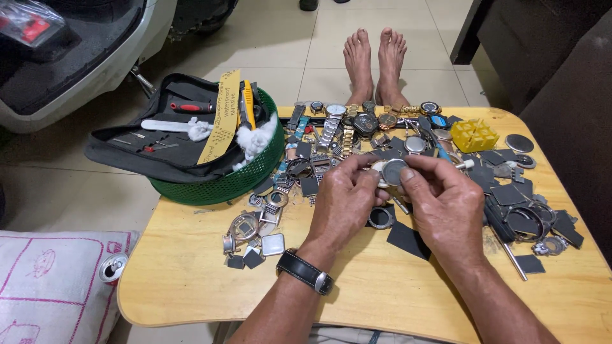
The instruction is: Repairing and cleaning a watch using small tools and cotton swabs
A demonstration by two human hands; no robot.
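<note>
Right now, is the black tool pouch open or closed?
Open: the black tool pouch lies spread flat across the green basket, its tools showing inside.

Both hands meet over a low wooden table (191, 299): the left hand (347, 200) and right hand (446, 204) pinch a round grey watch part (394, 171) between their fingertips. Watches (357, 121), dark scraps and a green basket (223, 185) surround them.

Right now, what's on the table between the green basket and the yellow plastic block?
In the head view, a dense scatter of wristwatches, metal bands and dark square pieces fills the stretch from the green basket to the yellow plastic block; no bare wood there.
</note>
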